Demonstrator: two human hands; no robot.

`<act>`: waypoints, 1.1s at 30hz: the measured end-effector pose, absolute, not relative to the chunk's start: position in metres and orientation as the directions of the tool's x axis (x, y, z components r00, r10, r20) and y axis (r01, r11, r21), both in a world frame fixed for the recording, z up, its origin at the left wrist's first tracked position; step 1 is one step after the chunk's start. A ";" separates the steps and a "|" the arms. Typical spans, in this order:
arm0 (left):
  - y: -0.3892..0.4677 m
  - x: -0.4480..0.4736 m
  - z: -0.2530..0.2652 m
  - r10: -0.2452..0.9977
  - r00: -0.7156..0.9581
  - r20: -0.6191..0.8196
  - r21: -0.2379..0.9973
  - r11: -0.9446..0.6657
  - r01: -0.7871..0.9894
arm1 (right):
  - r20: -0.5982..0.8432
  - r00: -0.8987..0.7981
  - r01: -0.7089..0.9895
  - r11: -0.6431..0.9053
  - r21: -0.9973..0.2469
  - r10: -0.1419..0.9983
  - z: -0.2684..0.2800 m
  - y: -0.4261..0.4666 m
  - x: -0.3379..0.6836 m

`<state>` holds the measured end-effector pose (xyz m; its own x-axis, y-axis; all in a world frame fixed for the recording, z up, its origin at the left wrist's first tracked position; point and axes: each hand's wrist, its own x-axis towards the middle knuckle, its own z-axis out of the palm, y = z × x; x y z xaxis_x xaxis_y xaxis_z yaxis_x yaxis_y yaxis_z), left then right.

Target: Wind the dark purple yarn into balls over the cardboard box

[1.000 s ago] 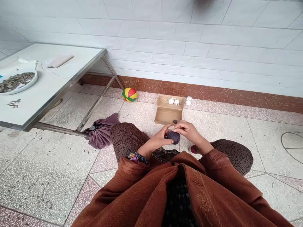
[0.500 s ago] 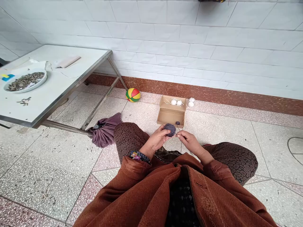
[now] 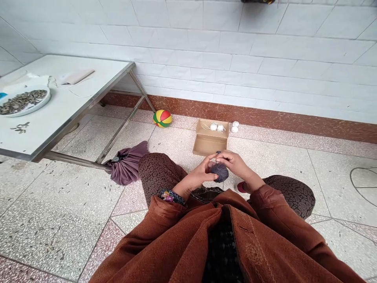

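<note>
Between my knees, my left hand (image 3: 200,175) is closed round a dark grey-purple ball of yarn (image 3: 220,172). My right hand (image 3: 235,163) is at the ball's upper side, its thumb and fingers pinched on the strand of yarn, which is too thin to follow here. Just beyond my fingertips lies a small dark yarn ball (image 3: 218,152), partly hidden by my right hand. Behind it sits an open cardboard box (image 3: 206,145) on the floor. White balls with loose white string (image 3: 216,127) rest in its raised lid.
More white balls (image 3: 235,126) are beside the box, near the wall. A striped toy ball (image 3: 162,118) stands by the table leg. A purple cloth bag (image 3: 126,167) lies left of my knee. The table (image 3: 67,106) carries a plate (image 3: 44,103) of seeds or shells.
My right hand has moved from the right of the yarn ball to its upper side, over the strand. The ball has turned and shifted slightly right and down in my left hand.
</note>
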<state>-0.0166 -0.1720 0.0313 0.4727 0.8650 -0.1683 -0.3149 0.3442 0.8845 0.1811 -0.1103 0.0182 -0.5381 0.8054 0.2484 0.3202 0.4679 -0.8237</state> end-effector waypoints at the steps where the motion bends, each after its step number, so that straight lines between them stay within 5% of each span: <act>1: -0.172 -0.017 0.033 0.872 0.460 -0.169 0.858 0.360 -0.367 | 0.240 -0.520 0.324 0.449 -0.833 0.820 0.008 -0.113 0.181; 7: -0.166 -0.020 0.030 0.926 0.220 -0.307 0.812 0.376 -0.447 | 0.160 -0.555 0.383 0.421 -0.822 0.816 -0.027 -0.147 0.182; 14: -0.161 -0.018 0.014 0.937 0.012 -0.348 0.895 0.336 -0.292 | 0.187 -0.677 0.338 0.527 -0.780 0.712 0.019 -0.165 0.180; 21: -0.163 -0.020 0.025 0.951 0.185 -0.250 0.960 0.267 -0.078 | 0.274 -0.604 0.348 0.557 -0.754 0.749 0.058 -0.125 0.174; 26: -0.168 -0.018 0.030 0.923 0.311 -0.225 0.901 0.319 -0.295 | 0.260 -0.514 0.375 0.487 -0.789 0.817 0.024 -0.094 0.172; 33: -0.161 -0.029 0.015 0.915 0.211 -0.343 0.732 0.401 -0.550 | 0.151 -0.491 0.447 0.397 -0.801 0.858 -0.036 -0.127 0.167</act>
